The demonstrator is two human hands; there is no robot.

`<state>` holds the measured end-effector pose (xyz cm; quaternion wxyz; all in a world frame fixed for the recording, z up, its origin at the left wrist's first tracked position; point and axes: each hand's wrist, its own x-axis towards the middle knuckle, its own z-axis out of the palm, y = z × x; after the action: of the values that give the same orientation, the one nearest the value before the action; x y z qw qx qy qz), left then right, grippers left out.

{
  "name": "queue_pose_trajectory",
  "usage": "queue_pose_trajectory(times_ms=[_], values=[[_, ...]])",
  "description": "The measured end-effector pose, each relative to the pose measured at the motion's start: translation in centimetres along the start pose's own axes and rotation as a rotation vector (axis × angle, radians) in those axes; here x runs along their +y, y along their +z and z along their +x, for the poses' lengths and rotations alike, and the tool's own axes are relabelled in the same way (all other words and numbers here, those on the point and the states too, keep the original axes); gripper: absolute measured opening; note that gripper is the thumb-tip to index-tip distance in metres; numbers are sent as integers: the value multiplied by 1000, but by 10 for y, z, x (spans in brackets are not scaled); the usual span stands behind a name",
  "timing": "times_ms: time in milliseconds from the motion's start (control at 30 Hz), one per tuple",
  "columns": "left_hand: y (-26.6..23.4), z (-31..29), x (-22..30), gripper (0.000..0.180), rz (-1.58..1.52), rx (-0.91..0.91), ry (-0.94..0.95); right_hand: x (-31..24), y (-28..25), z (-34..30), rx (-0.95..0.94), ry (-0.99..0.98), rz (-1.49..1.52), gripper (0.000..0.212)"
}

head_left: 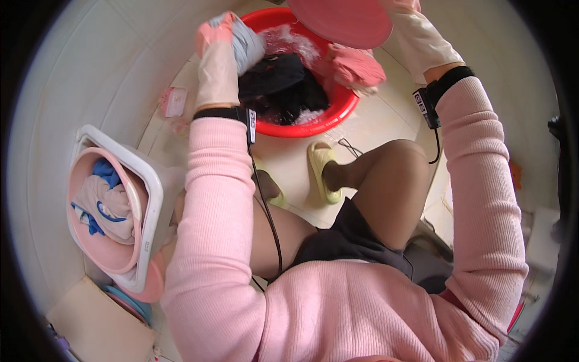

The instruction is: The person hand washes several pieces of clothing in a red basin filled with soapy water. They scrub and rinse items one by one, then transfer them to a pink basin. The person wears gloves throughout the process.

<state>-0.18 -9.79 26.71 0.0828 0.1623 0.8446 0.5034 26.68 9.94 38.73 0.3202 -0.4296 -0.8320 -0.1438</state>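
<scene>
My left hand (216, 33), in a pink and white rubber glove, grips a light blue-grey cloth (247, 47) over the left rim of a red basin (338, 118). Water and dark clothes (283, 84) fill the basin, with foam or splashing at its far side. In a matching glove, my right hand (403, 5) is at the top edge of the picture, holding the rim of a pink basin (347, 24) raised above the red one. The fingers are partly cut off. A pink garment (357, 67) hangs over the red basin's right rim.
To my left, a pink tub (137, 208) with white and blue clothes (108, 202) rests in a white-framed stand (158, 199). A small pink box (174, 101) is on the tiles by the wall. Cables run from both wrist straps.
</scene>
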Motion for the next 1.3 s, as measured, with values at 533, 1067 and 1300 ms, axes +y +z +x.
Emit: queue_pose_trajectory(times_ms=[533, 1067, 1300], values=[[38, -149, 143, 70, -501, -501, 1283, 135, -76, -151, -222, 943, 847, 30], [179, -150, 6, 85, -218, -737, 242, 289, 97, -432, 837, 1795, 846, 20], [343, -232, -6, 70, 294, -769, 411, 253, 147, -454, 395, 1552, 834, 19]])
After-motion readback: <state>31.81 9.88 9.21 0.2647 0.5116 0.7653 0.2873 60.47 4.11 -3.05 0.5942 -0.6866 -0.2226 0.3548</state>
